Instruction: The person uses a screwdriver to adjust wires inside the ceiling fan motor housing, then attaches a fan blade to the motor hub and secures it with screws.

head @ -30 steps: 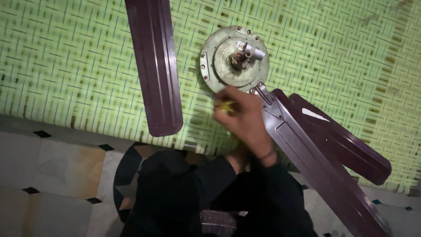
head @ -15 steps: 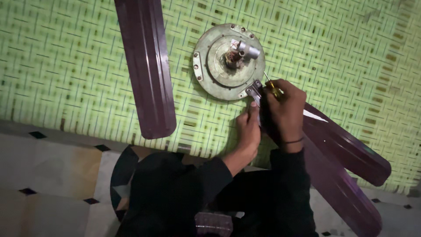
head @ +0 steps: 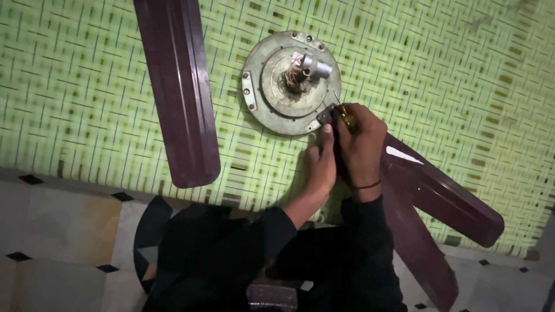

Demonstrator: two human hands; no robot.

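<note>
Screwdriver (head: 345, 115) with a yellow handle sits clamped in my right hand (head: 361, 144), its thin shaft angled toward eleven o'clock against the rim of the round grey fan motor (head: 277, 98) lying on the green woven mat (head: 87, 75). My left hand (head: 321, 164) rests just at nine o'clock of the right, thumb pressed on the dark blade bracket (head: 325, 114) at the motor's five o'clock edge, though how firmly those fingers close I cannot tell. Maroon blades spread outward: one (head: 179, 86) at nine o'clock of the motor, two more (head: 439, 196) running to five o'clock under my wrists.
</note>
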